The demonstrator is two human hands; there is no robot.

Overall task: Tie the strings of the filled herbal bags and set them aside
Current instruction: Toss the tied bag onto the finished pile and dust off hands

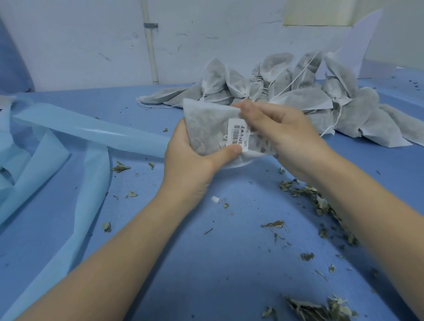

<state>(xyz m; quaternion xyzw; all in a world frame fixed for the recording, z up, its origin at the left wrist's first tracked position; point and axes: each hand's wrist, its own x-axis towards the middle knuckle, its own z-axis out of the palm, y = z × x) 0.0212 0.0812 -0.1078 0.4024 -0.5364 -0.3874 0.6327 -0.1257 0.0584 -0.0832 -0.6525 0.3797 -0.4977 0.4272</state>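
**Soft filled bag held above table, string end being worked**

The herbal bag (211, 130) is gripped by the left hand (193, 156), thumb on its barcode label (238, 134). Its top edge is pinched by the right hand (283, 131). Judged light, limp, tearable; best held at the neck.

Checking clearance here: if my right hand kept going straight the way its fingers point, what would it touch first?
Nothing new: the right hand points up-left, fingertips already on the top edge of the bag held by the left hand.

held bag (205, 128): white-grey mesh, dark fill | its label (236, 135): white, black barcode | table (212, 259) below: blue | leaf scraps (320, 205): grey-green
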